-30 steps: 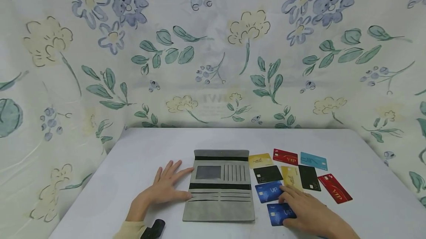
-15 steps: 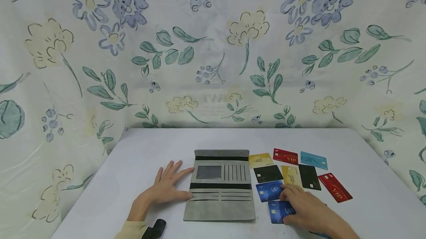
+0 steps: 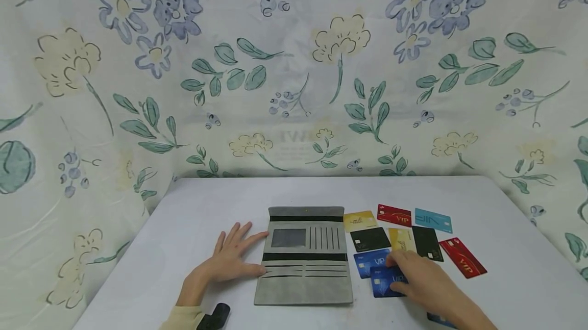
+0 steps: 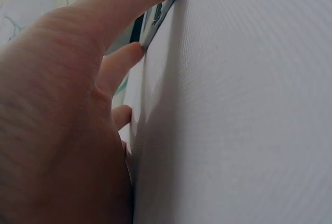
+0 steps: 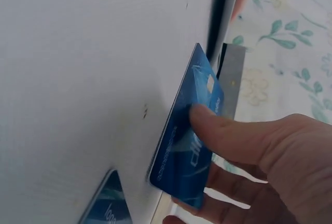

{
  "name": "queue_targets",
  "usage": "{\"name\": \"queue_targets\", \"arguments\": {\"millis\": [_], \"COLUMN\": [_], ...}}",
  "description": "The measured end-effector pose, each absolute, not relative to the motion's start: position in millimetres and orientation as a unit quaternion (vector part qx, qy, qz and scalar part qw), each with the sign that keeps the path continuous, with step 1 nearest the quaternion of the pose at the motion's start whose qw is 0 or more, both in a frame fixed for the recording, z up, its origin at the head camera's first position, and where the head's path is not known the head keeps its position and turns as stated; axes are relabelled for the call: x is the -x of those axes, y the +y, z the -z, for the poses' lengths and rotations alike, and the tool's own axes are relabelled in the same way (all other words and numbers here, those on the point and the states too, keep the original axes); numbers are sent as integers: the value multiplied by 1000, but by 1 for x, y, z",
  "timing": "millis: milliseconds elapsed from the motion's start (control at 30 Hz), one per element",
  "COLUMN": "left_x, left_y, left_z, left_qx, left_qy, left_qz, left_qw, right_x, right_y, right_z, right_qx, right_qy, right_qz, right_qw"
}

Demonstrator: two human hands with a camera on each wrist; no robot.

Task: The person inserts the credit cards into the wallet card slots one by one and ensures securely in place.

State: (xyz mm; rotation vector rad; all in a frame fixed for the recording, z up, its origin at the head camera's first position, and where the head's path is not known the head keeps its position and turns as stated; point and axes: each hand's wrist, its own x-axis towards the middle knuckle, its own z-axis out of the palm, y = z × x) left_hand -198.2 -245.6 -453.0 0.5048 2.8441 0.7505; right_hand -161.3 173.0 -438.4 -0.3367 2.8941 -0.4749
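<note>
My right hand [image 3: 422,279] pinches a blue VIP card [image 3: 383,285] between thumb and fingers. In the right wrist view this card [image 5: 179,156] stands tilted, its face under the thumb. In the head view it overlaps a second blue VIP card [image 3: 365,258]. My left hand [image 3: 225,261] is spread on the table, with thumb and index fingertips touching the left edge of an open grey wallet [image 3: 303,292]. The wallet shows card slots and a clear window. In the left wrist view, the left hand [image 4: 67,94] lies along the white table.
Right of the wallet lie gold cards [image 3: 360,221], black cards [image 3: 370,239], red cards [image 3: 463,257] and a light blue card [image 3: 433,221]. Another blue card [image 3: 440,319] shows partly below the right wrist. A flowered curtain [image 3: 294,80] hangs behind the table [image 3: 220,197].
My right hand has gripped the lower blue card and raised it, so it now overlaps the blue card above. More of the card below the wrist shows. My left hand stays put.
</note>
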Motion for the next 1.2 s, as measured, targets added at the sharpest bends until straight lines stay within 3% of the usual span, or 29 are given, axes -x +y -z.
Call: {"name": "queue_targets", "arguments": {"millis": [200,533,700,1200], "left_x": [200,200,200,201], "left_y": [-245,-245,-245,-246], "left_z": [453,453,453,456], "left_qx": [-159,-161,-158,-161], "left_qy": [949,949,950,948], "left_qz": [-256,-255,-254,-260], "left_qw": [90,91,91,85], "right_x": [164,169,174,203], "right_y": [177,180,177,120], "right_z": [436,432,424,403], "right_qx": [124,114,132,199], "right_qy": [971,955,953,926], "right_qz": [193,265,268,321], "right_qw": [62,76,54,-25]}}
